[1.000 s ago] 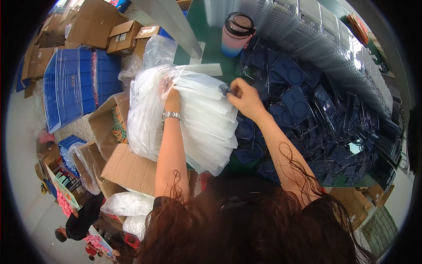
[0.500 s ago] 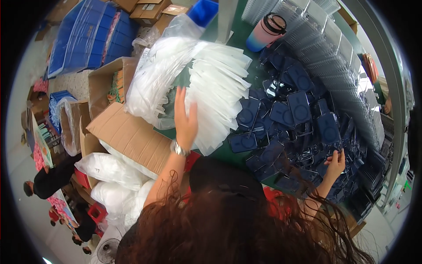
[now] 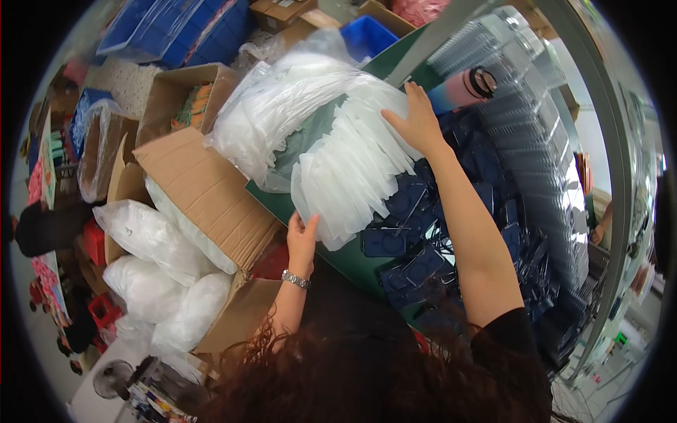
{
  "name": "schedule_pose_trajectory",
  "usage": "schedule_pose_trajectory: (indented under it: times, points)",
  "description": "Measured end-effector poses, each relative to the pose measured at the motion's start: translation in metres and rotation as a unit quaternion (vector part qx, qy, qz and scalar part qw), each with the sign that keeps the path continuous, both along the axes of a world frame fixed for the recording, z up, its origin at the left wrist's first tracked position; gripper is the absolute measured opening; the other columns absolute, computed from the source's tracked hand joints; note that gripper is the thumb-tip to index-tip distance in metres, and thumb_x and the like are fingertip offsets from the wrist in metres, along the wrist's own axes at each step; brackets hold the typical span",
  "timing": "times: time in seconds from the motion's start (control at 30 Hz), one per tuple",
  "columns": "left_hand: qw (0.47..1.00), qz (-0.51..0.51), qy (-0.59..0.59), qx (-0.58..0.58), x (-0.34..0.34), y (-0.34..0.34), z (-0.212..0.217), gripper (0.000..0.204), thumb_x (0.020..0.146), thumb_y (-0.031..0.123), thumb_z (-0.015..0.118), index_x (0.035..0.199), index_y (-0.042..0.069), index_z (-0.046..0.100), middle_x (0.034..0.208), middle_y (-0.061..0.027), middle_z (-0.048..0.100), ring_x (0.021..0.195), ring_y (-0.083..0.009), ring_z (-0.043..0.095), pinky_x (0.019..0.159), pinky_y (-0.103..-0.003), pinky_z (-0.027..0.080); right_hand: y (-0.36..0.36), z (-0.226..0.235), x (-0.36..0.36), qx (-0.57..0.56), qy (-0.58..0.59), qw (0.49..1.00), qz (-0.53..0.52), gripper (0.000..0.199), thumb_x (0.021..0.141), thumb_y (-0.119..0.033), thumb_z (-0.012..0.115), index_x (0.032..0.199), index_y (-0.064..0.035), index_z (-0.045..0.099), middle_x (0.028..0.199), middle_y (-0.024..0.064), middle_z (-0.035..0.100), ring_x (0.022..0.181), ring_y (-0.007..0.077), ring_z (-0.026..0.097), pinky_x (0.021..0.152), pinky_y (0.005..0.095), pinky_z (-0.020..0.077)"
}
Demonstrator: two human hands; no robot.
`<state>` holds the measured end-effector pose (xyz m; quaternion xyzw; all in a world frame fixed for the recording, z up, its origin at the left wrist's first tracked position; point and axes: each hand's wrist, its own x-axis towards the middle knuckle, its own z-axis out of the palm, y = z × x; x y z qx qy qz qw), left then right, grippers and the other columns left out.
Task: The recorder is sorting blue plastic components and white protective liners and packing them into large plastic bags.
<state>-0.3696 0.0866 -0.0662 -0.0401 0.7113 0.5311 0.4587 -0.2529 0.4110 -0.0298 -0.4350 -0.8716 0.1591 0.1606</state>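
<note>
A fanned row of thin, translucent white sleeves [image 3: 352, 166] lies on the green table [image 3: 347, 262]. My right hand [image 3: 417, 123] reaches across to its far right end, thumb and fingers apart, touching the sleeves. At the near left end, my left hand [image 3: 302, 243], with a watch on its wrist, rests against the edge of the row with thumb and fingers apart. Clear plastic wrapping [image 3: 247, 130] lies around the row's far left side. Right of the sleeves is a heap of dark blue phone cases [image 3: 405, 201], partly hidden by my right forearm.
A pink-and-blue tumbler [image 3: 455, 92] lies tilted past my right hand. Stacked clear plastic trays [image 3: 539, 148] line the right side beside a metal post [image 3: 613, 106]. To the left are an open cardboard box [image 3: 204, 194], stuffed white bags [image 3: 151, 289] and blue bins [image 3: 176, 35].
My right hand has left the phone cases and swung over to the far end of the sleeves. My left hand has moved down to their near end. The view has shifted.
</note>
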Motion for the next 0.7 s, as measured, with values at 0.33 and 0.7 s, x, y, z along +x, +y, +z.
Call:
schedule_pose_trajectory:
  times: [0.33, 0.7]
  points:
    - [0.976, -0.142, 0.078, 0.142, 0.043, 0.072, 0.01, 0.055, 0.096, 0.018, 0.057, 0.142, -0.005, 0.038, 0.11, -0.0151, 0.065, 0.089, -0.0146, 0.062, 0.078, -0.027, 0.048, -0.048, -0.024, -0.015, -0.144, 0.001, 0.989, 0.043, 0.083, 0.081, -0.051, 0.067, 0.138, 0.0046, 0.042, 0.137, 0.0275, 0.046, 0.121, 0.0411, 0.047, 0.102, 0.0449, 0.0392]
    - [0.895, -0.236, 0.373, 0.06, 0.062, 0.097, -0.002, 0.064, 0.086, 0.022, 0.064, 0.136, -0.008, 0.038, 0.138, -0.0339, 0.035, 0.116, -0.0468, 0.042, 0.1, -0.049, 0.036, -0.087, 0.017, -0.064, -0.127, -0.326, 0.935, 0.049, 0.146, 0.048, -0.066, 0.084, 0.156, -0.0123, 0.002, 0.147, 0.0352, 0.019, 0.127, 0.054, 0.037, 0.093, 0.064, 0.0413]
